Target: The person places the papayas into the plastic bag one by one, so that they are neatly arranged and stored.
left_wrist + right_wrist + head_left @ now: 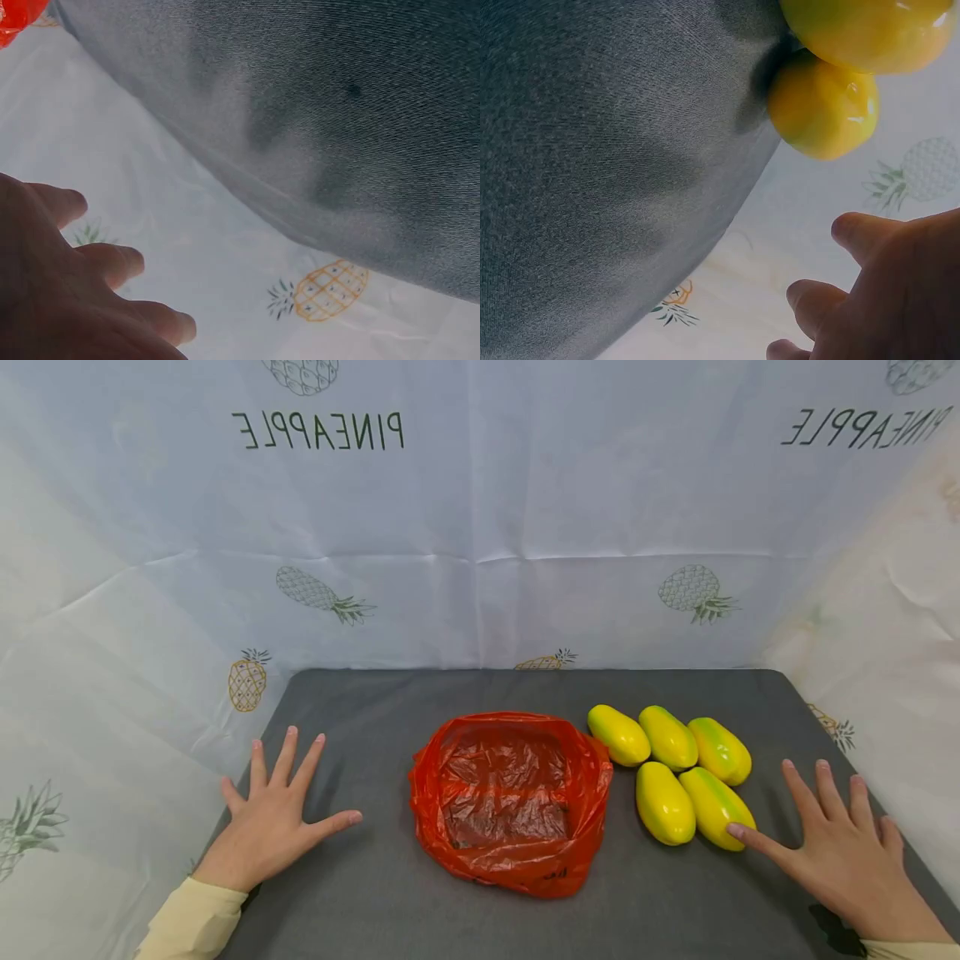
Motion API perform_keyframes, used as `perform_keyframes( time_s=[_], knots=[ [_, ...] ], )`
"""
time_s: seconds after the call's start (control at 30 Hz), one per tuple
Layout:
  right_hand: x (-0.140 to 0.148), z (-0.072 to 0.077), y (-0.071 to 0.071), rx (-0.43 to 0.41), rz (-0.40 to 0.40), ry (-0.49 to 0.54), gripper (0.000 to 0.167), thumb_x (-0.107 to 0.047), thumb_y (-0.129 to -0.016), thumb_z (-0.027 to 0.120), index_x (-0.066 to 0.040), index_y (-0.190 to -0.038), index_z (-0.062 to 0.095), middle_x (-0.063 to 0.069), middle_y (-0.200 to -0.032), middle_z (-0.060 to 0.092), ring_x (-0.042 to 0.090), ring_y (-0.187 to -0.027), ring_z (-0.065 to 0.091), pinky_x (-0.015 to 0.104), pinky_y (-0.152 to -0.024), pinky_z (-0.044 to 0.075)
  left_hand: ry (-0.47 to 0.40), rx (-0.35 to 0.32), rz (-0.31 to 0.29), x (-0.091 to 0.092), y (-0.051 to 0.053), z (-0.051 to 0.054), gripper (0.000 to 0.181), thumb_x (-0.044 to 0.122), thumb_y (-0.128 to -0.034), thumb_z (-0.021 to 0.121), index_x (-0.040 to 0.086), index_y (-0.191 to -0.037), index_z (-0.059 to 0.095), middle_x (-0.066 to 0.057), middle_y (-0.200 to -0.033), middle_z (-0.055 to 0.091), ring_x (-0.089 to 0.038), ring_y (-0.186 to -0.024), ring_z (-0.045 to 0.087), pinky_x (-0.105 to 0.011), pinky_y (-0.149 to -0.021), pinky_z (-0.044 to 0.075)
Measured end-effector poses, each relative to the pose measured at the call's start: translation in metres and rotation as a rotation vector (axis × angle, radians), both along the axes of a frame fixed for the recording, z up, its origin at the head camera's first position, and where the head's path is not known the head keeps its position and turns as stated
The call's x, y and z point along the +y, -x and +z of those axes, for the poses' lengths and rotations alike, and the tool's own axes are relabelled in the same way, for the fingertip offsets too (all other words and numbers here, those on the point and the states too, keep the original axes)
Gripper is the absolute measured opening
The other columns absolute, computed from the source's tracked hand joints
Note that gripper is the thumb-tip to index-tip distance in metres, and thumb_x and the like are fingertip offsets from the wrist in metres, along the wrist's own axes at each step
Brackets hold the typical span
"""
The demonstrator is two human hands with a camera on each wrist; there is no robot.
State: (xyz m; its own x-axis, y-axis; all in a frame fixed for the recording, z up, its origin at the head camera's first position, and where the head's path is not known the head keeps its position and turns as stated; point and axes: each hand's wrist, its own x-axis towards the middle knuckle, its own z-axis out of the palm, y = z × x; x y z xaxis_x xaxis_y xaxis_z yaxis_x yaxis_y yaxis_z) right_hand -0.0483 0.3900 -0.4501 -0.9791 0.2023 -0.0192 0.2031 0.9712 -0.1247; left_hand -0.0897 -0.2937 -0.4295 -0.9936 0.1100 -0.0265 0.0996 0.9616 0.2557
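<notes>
A red plastic bag lies at the middle of the dark grey table, its mouth spread wide around a see-through, dark-looking inside. Several glossy yellow-green fruits, mango- or papaya-like, are grouped to its right in two rows. My left hand hovers over the table's left side, fingers spread, holding nothing. Over the right side, my right hand is spread too and holds nothing. Its thumb tip overlaps the nearest fruit in the head view; whether they touch I cannot tell. The right wrist view shows two fruits beyond the fingers.
The grey table has rounded far corners. Behind it and along both sides hangs a white cloth printed with pineapples and mirrored lettering. Grey tabletop lies between the left hand and the bag.
</notes>
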Motion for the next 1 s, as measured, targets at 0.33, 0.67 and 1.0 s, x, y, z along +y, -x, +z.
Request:
perform_keyframes(
  time_s=[0.33, 0.67, 1.0],
  knots=[
    [-0.001, 0.003, 0.006, -0.031, 0.057, 0.05, 0.129, -0.081, -0.091, 0.063, -0.007, -0.173, -0.004, 0.044, -0.169, -0.011, 0.076, -0.15, 0.001, 0.091, -0.104, 0.015, -0.034, -0.002, -0.002, 0.003, 0.0, 0.0, 0.122, 0.082, -0.0882, 0.066, 0.032, -0.175, -0.003, -0.009, -0.181, -0.02, -0.068, -0.157, -0.019, -0.102, -0.096, -0.003],
    [-0.016, 0.018, 0.011, -0.094, 0.098, 0.14, 0.118, -0.077, -0.097, 0.058, 0.006, -0.169, 0.014, 0.051, -0.165, 0.009, 0.078, -0.133, 0.03, 0.088, -0.092, 0.036, -0.165, -0.03, 0.013, 0.03, 0.011, 0.003, 0.115, 0.082, -0.0928, 0.06, 0.033, -0.174, -0.005, -0.008, -0.182, -0.015, -0.062, -0.162, -0.011, -0.096, -0.107, 0.008],
    [-0.026, 0.023, 0.012, -0.094, 0.114, 0.17, 0.105, -0.075, -0.1, 0.055, 0.011, -0.158, 0.037, 0.049, -0.147, 0.042, 0.063, -0.118, 0.056, 0.071, -0.08, 0.05, -0.341, -0.139, 0.005, 0.074, 0.031, 0.002, 0.116, 0.086, -0.0938, 0.052, 0.022, -0.175, 0.001, -0.019, -0.182, 0.012, -0.05, -0.157, 0.039, -0.073, -0.117, 0.04]
  ],
)
